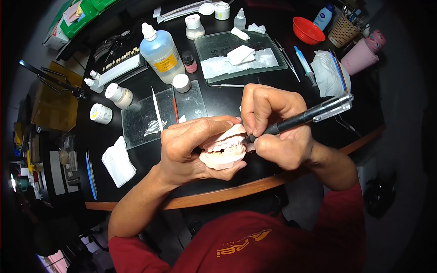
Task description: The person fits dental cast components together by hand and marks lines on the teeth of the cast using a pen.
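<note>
A pale pink-white dental plaster model (222, 157), upper and lower teeth set together, is in my left hand (184, 145). The fingers and thumb wrap round its top and bottom, with the tooth rows facing up toward me and a dark gap between some teeth. My right hand (282, 132) pinches a black pen (296, 119) with a clear clip end pointing to the upper right. Its tip is at the right side of the teeth; whether it touches them I cannot tell. Both hands are close together above the table's front edge.
A glass slab (132, 120) lies beyond my left hand, with a red-handled brush (175, 107) on it. Behind stand a large liquid bottle (160, 54) and several small jars. A second glass plate (218, 45) bears folded tissue. To the right are a syringe (304, 63) and a red bowl (308, 31).
</note>
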A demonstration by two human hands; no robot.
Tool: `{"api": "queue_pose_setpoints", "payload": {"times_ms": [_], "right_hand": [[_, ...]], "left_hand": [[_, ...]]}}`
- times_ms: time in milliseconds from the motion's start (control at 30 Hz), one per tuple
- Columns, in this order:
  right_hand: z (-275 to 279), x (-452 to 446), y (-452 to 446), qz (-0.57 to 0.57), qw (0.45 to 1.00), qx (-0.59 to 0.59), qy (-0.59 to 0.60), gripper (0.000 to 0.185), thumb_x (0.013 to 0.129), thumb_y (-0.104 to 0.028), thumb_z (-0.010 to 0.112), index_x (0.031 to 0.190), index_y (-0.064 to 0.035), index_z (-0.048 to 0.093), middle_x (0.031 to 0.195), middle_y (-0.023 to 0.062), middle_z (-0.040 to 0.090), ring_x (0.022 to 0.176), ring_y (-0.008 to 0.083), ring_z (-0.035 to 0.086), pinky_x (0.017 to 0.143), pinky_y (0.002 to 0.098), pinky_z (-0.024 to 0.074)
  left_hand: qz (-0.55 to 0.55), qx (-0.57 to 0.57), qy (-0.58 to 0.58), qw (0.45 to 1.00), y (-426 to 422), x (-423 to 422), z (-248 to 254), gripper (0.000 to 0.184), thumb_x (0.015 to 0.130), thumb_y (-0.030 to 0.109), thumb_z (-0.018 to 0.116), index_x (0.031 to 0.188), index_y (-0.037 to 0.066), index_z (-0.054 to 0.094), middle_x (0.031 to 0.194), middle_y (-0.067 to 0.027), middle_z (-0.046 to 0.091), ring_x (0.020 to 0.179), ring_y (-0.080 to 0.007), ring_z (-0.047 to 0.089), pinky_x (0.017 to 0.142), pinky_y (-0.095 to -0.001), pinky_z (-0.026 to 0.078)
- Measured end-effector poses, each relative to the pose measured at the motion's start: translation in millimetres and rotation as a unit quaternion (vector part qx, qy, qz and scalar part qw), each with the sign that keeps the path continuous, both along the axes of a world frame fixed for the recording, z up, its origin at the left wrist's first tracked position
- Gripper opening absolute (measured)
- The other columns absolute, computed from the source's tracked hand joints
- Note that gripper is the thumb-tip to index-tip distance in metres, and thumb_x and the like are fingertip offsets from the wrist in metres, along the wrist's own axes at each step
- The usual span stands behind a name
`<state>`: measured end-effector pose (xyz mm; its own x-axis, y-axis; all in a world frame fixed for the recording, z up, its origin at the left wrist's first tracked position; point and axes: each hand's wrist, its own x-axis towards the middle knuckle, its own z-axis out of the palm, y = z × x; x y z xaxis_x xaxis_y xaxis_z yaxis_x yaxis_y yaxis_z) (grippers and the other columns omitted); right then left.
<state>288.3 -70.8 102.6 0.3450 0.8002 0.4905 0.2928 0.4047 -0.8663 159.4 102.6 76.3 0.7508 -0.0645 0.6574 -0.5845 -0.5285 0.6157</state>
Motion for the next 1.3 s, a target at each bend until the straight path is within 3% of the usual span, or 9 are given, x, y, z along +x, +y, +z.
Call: {"api": "queue_pose_setpoints", "payload": {"times_ms": [200,400,833,1300], "right_hand": [[-1.4,-0.9,1.4,-0.013,0.999,-0.041,0.031,0.015,0.07,0.0,0.06,0.066,-0.0038,0.046,0.068,0.0029,0.052,0.063,0.01,0.046,0.055,0.0295,0.0375],[-0.8,-0.7,-1.1,-0.004,0.997,-0.07,0.023,0.012,0.063,0.001,0.055,0.068,-0.0051,0.046,0.075,0.0059,0.053,0.066,0.0097,0.045,0.059,0.0257,0.0359],[-0.1,-0.8,-1.5,-0.011,0.998,-0.069,0.007,0.013,0.063,0.001,0.056,0.068,-0.0059,0.046,0.074,0.0055,0.053,0.065,0.0093,0.045,0.058,0.0253,0.0361],[0.7,0.2,-2.7,-0.003,0.998,-0.069,-0.002,0.014,0.064,0.0,0.057,0.068,-0.0054,0.045,0.075,0.006,0.053,0.066,0.0099,0.046,0.059,0.0253,0.0373]], "left_hand": [[0.0,0.016,0.017,1.0,-0.9,-0.4,2.0,0.057,0.064,0.024,0.097,0.103,-0.004,0.067,0.097,-0.0185,0.077,0.082,-0.0199,0.077,0.071,-0.0277,0.061],[0.003,0.025,0.014,1.0,0.2,-0.2,0.4,0.057,0.064,0.024,0.097,0.103,-0.003,0.066,0.097,-0.0178,0.077,0.079,-0.0188,0.077,0.069,-0.0271,0.061],[0.01,0.043,0.006,0.999,0.3,0.7,3.5,0.056,0.063,0.026,0.097,0.101,-0.003,0.069,0.092,-0.0155,0.077,0.073,-0.016,0.075,0.065,-0.0255,0.059],[0.019,0.003,0.031,0.999,-4.3,-2.3,4.7,0.049,0.066,0.022,0.095,0.103,0.0,0.072,0.096,-0.011,0.077,0.078,-0.0202,0.076,0.069,-0.0295,0.06]]}}
